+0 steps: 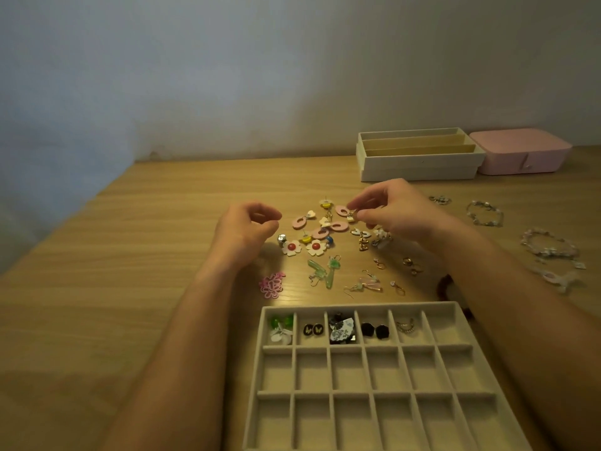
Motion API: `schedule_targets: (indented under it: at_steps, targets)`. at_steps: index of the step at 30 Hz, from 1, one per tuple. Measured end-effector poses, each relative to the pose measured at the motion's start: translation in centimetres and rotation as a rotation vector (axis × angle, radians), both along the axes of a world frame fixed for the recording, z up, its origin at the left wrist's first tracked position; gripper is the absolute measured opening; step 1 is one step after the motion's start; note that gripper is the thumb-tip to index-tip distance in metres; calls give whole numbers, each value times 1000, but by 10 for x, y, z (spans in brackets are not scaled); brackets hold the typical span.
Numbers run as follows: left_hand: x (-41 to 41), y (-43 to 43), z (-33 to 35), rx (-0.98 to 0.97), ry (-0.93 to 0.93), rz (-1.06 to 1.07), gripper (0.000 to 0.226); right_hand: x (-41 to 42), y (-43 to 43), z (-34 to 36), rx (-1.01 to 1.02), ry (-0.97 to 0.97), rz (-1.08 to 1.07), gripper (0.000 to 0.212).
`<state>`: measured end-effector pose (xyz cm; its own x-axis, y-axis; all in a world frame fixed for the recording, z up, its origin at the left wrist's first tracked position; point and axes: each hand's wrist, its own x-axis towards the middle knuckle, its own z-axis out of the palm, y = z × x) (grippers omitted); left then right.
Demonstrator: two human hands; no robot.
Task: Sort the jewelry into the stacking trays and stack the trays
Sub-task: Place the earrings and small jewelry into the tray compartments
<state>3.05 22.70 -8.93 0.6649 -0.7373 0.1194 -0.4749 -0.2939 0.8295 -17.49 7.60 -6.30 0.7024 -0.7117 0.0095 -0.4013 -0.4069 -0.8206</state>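
While five cells (325, 309) hold jewelry (374, 330), two flower earrings (291, 247) lie loose.

Dim, warm, low contrast. The wall (227, 76) shades grey-blue toward upper left. A faint soft shadow lies on the table (130, 239) beneath my left hand (247, 229). Wide-angle stretch at the frame edges. The bracelets (549, 245) smear. The pink earring (343, 211) pinched in my right hand (390, 213) reads soft.
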Motion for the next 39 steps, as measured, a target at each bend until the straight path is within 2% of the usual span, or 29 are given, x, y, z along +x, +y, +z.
schedule_targets:
  at_steps: [11, 19, 23, 27, 32, 39]
  targets:
    - [-3, -2, -11, 204, -80, -121, 21, 20, -14, -16, -113, 110, -59, 30]
    - [-8, -7, -17, 187, -106, -127, 18, 56, -16, -15, -380, 256, 89, 26]
    - [-9, -9, -18, 186, -118, -137, 17, 73, -11, -13, -528, 352, 96, 18]
    - [-9, -8, -18, 175, -124, -135, 16, 78, -10, -11, -502, 404, 107, 18]
    - [-9, -8, -18, 162, -125, -119, 14, 77, -8, -7, -418, 432, 99, 29]
    - [-10, -8, -17, 147, -110, -91, 12, 71, -6, -5, -386, 451, 133, 16]
